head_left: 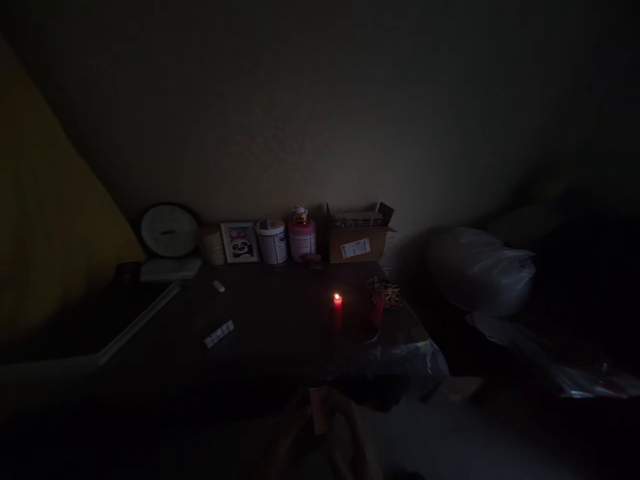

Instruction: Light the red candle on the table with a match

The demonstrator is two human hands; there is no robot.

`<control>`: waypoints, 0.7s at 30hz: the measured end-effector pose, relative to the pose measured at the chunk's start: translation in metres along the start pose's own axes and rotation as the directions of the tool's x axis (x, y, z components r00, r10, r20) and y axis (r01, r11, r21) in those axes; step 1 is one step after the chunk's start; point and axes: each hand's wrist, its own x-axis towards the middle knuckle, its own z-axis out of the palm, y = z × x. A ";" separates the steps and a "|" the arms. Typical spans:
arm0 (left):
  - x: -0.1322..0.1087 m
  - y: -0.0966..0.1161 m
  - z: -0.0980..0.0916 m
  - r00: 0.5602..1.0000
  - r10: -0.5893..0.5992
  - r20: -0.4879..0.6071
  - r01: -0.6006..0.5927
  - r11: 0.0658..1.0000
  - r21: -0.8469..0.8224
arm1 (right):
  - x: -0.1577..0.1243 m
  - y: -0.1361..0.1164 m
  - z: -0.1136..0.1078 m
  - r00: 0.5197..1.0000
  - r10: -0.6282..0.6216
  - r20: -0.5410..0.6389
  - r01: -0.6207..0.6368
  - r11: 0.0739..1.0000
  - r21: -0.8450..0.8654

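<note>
The scene is very dark. Below the table's front edge, my left hand (294, 423) and my right hand (350, 427) come together around a small pinkish box-like item (319, 411), fingers of both against it. A lit red candle (338, 303) stands upright on the dark table (280, 347). To its right is a second red candle (379, 308), with no flame visible, beside a dish of thin sticks (391, 293). A pale strip of small squares (219, 333) and a little white object (219, 286) lie on the table's left part.
Along the wall stand a round dial scale (169, 231), a panda picture (241, 243), a white tub (271, 241), a pink tub (303, 241) with a figurine, and an open cardboard box (357, 245). A plastic bag (480, 270) bulges at right.
</note>
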 end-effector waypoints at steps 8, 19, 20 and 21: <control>0.001 0.014 0.012 0.997 -0.060 0.056 0.060 0.998 0.004 | 0.001 -0.018 0.008 0.986 0.162 -0.038 -0.159 0.984 0.084; -0.003 0.019 0.009 0.994 -0.054 0.092 0.050 0.998 0.048 | 0.004 0.006 -0.004 0.999 -0.040 -0.015 0.040 0.999 -0.028; -0.003 0.019 0.009 0.995 -0.051 0.091 0.047 0.998 0.052 | 0.006 0.007 -0.004 0.999 -0.049 -0.013 0.048 0.998 -0.028; -0.004 0.020 0.009 0.995 -0.049 0.089 0.044 0.998 0.055 | 0.009 0.007 -0.002 0.999 -0.054 -0.006 0.053 0.998 -0.029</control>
